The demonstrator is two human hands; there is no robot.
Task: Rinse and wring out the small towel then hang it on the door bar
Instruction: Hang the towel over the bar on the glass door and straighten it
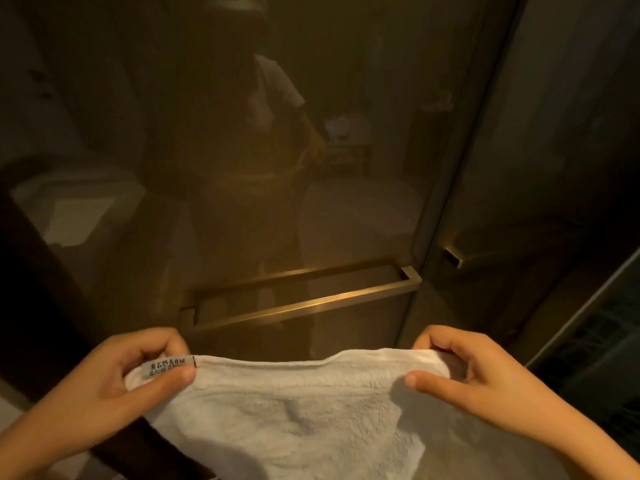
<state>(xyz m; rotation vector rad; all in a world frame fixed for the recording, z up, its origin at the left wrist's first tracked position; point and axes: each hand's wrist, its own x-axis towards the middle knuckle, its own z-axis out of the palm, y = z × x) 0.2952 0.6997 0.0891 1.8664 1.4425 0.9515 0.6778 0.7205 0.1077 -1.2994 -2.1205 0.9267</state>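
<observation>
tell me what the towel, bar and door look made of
Towel: white looped terry, likely cotton; nubby pile, a hemmed edge and a sewn label show.
Bar: square-section metal, brushed brass or gold finish by its soft sheen.
Door: tinted glass, since it dimly reflects the person.

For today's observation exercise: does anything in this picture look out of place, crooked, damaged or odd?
Nothing stands out. The white towel is held spread by its top corners, left hand at the label corner, right hand at the other. The door bar ahead is bare and looks intact; its slant seems to come from the camera angle.
</observation>
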